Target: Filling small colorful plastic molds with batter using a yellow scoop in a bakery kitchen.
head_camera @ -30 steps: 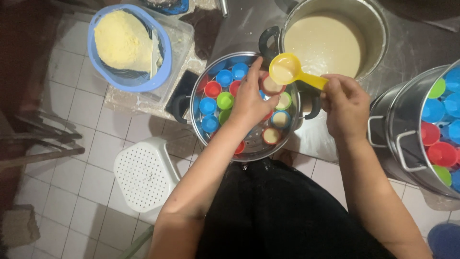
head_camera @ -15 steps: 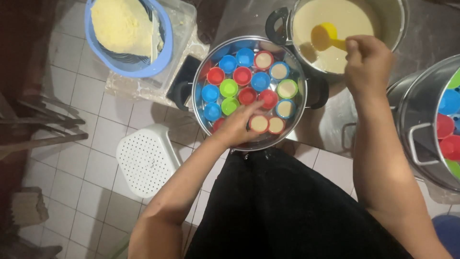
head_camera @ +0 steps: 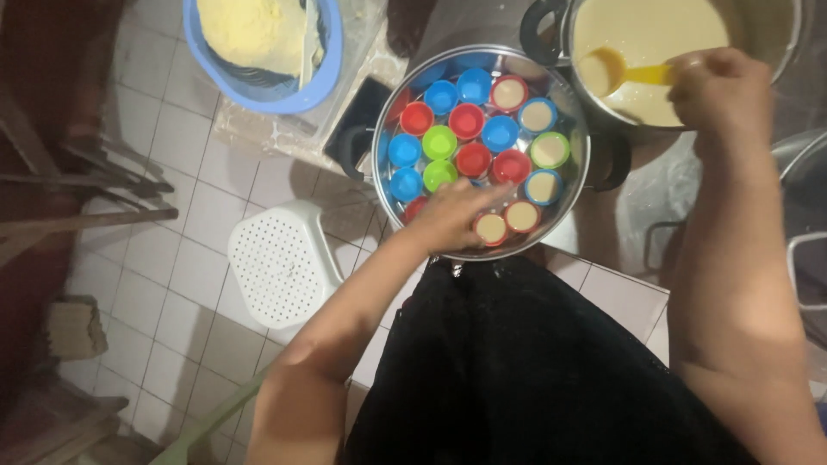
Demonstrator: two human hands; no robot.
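Left hand: the left hand (head_camera: 448, 215) is laid, fingers loosely spread, on the small cups at the near rim of the steamer pan (head_camera: 386, 129); nothing is seen clasped in it.
Right hand: the right hand (head_camera: 719, 86) is closed around the handle of the yellow scoop (head_camera: 607, 71), whose bowl is dipped in the batter.
Scoop handling: judged light and stiff, likely slippery where wet; best held at the handle's far end.
Cups: the small cups (head_camera: 469, 120) are judged light and easily tipped once filled; best gripped at the rim.
Steamer pan contents: red, blue and green cups are packed side by side; those along the right and near edges are filled with pale batter, the rest are empty.
Batter pot: the batter pot (head_camera: 767, 43) is nearly full of cream liquid.
Blue basin: yellow dough is held in the blue basin (head_camera: 332, 60).
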